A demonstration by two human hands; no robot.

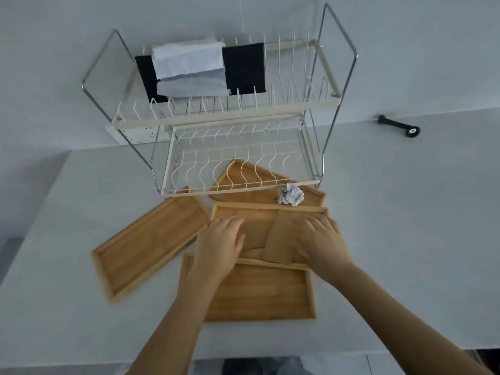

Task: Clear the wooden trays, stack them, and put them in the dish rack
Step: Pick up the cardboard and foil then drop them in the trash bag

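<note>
White table (392, 239): rack (243, 189) hides far tray (251, 182) corner.

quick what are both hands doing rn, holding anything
Left hand: open, lying flat in the middle wooden tray, gripping nothing.
Right hand: open, fingers spread on the brown card in that tray.
</note>
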